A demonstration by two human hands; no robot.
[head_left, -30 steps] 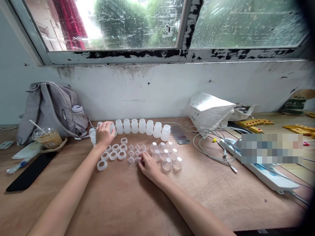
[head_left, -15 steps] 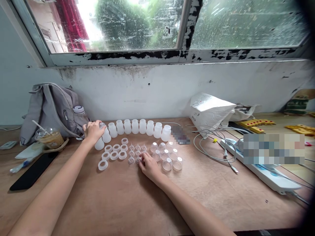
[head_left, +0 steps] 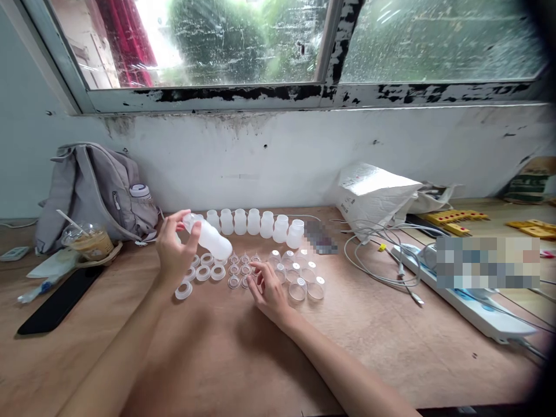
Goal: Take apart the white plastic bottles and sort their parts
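Note:
My left hand (head_left: 177, 246) grips a frosted white bottle (head_left: 212, 240) by its neck, tilted in the air with its base toward the right. Over the right side of the small clear nipples (head_left: 234, 270), my right hand (head_left: 268, 286) hovers with its fingers apart, nothing visible between them. White rings (head_left: 202, 273) lie at the left, partly behind my left hand. Clear domed caps (head_left: 297, 289) stand to the right of my right hand. Behind, several upright bottles (head_left: 253, 222) form a curved row.
At the left are a grey backpack (head_left: 93, 194), an iced drink cup (head_left: 89, 240) and a black phone-like slab (head_left: 58, 301). A white bag (head_left: 373, 194), looped cables (head_left: 358, 263) and a power strip (head_left: 469, 307) occupy the right side.
My left hand has lifted a bottle from the row's left end and moved it right and nearer, tilting it. My right hand has risen slightly off the nipples and its fingers have opened.

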